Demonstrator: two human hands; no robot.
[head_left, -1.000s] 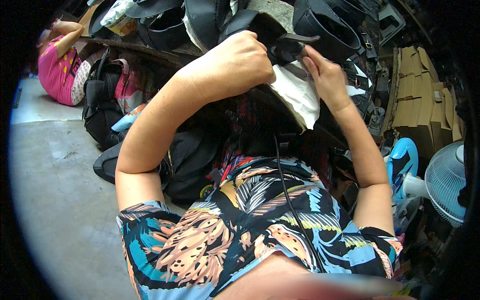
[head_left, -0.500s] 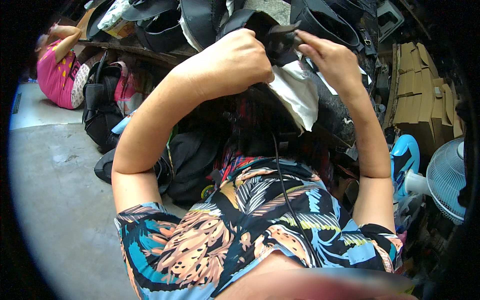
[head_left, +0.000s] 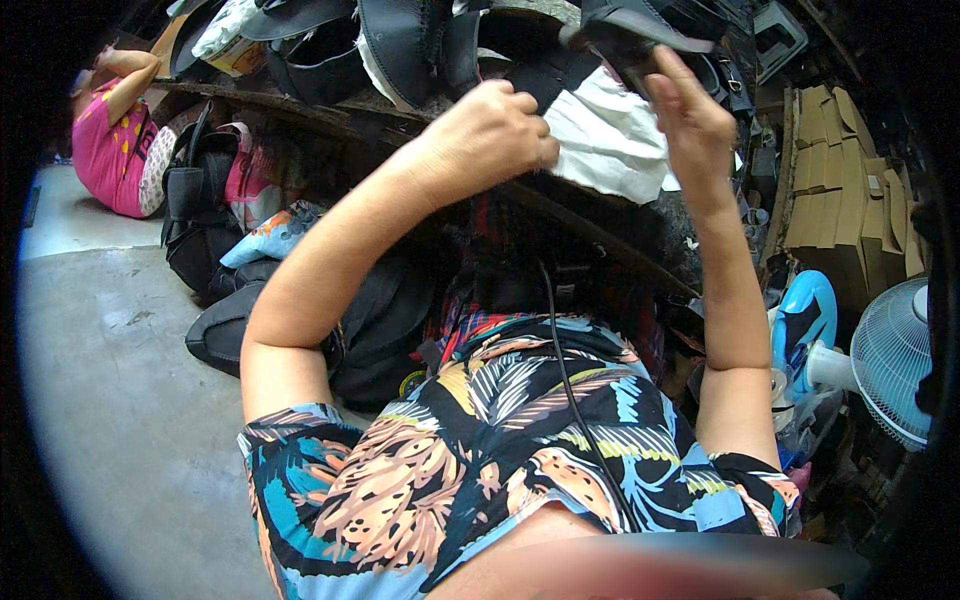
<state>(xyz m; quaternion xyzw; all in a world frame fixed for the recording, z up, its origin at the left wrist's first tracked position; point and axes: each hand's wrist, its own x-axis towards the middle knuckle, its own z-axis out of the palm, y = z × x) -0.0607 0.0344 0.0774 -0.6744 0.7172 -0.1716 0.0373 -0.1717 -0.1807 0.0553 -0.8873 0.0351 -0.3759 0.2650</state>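
My left hand (head_left: pixel 490 140) is closed, knuckles up, in front of a black leather-like piece (head_left: pixel 548 80). Its fingertips are turned away, so whatever they grip is hidden. Beside it a creased white cloth (head_left: pixel 612 135) spreads over the bench edge, partly under the black piece. Further right, my right hand (head_left: pixel 692 120) is raised with its fingers closed on a dark object (head_left: pixel 640 45) with a greyish edge. Motion smears that object and its kind cannot be made out.
Several black shoe-like uppers (head_left: pixel 400 50) crowd the bench. To the right stand stacked brown cardboard pieces (head_left: pixel 830 180) and a white-and-blue fan (head_left: pixel 890 350). Black bags (head_left: pixel 195 220) lie on the left floor. Another person in a pink top (head_left: pixel 110 150) sits at far left.
My right hand has moved right with the dark object, away from my left hand. My left hand has shifted slightly right and down. The white cloth now lies flatter across the bench edge.
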